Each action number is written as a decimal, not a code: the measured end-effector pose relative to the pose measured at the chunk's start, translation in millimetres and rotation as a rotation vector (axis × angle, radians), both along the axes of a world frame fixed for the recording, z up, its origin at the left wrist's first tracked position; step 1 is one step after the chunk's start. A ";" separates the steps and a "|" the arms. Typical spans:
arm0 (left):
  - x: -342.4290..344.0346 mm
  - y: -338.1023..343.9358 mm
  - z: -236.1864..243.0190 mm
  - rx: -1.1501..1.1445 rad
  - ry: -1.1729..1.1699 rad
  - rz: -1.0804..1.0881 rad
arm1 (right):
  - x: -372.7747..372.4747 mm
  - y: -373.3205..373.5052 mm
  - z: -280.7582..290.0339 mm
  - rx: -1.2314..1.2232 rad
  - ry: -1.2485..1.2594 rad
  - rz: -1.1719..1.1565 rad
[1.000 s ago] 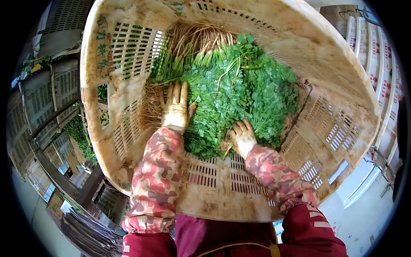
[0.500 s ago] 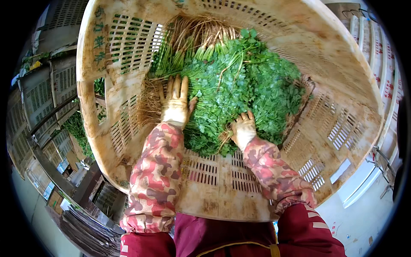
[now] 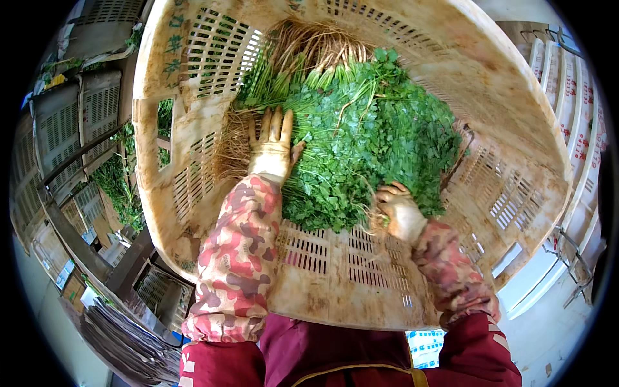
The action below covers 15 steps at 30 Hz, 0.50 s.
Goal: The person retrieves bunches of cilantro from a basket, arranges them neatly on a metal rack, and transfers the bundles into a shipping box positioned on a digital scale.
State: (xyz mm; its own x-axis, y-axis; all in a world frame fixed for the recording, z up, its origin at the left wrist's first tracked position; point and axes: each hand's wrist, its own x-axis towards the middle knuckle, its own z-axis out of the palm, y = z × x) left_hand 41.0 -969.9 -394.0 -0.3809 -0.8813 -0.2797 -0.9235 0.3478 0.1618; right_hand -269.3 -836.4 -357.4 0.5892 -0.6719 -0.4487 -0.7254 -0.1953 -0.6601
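A pile of cilantro [image 3: 361, 142] with green leaves fills the far part of a big slatted plastic basket [image 3: 529, 109], once white and now stained brown. My left hand [image 3: 271, 148], in a stained, pale yellowish glove, lies flat on the left side of the pile. Its fingers stretch away from me over stems, beside a tuft of brown roots [image 3: 233, 145]. At the pile's near right edge my gloved right hand [image 3: 401, 211] curls its fingers round the root end of some cilantro. Loose pale roots stick out beside its fingers, partly blurred.
More roots [image 3: 316, 42] line the basket's far wall. To the left stand stacked crates [image 3: 77, 116] with greens among them, and a stack of flat dark sheets [image 3: 126, 342] below. Several white containers with red print [image 3: 577, 109] stand at the right.
My right hand has moved right along the pile's near edge, carrying the root end with it. My left hand stays flat on the greens. The basket has shifted slightly in view.
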 end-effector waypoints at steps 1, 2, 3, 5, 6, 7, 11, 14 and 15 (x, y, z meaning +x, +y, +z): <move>-1.1 -0.6 1.3 0.012 -0.023 -0.003 | -14.5 -0.6 5.6 0.057 -0.026 0.004; -1.6 -2.1 3.1 0.007 -0.031 -0.005 | -29.0 -1.0 11.3 0.113 -0.051 0.007; -0.2 -1.3 4.6 -0.001 -0.040 0.002 | -44.7 3.8 22.2 0.474 -0.225 -0.269; -0.7 1.5 2.8 -0.004 -0.053 0.011 | -59.4 -16.8 76.2 0.892 -0.490 -0.506; -0.3 4.4 1.5 -0.005 -0.062 0.023 | -66.3 -27.8 103.3 1.093 -0.593 -0.632; -2.6 2.8 4.2 -0.008 -0.068 0.028 | -76.7 -32.3 127.5 1.043 -0.574 -0.633; -31.0 5.1 48.7 0.124 -0.114 0.066 | -79.7 -37.4 208.4 0.774 -0.745 -0.797; -67.3 13.1 172.4 0.497 0.745 0.146 | -62.8 -37.5 225.7 0.752 -1.152 -0.783; -74.5 18.5 217.1 0.677 1.002 0.131 | -52.1 -43.2 238.6 0.737 -1.164 -0.784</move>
State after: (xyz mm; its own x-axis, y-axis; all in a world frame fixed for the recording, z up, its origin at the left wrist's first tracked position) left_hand -33.4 -951.4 -176.8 -0.6109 -0.7191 -0.3312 -0.3072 -0.1703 0.9363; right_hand -321.4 -879.6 -118.8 0.4552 -0.8100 -0.3698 0.4609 0.5696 -0.6805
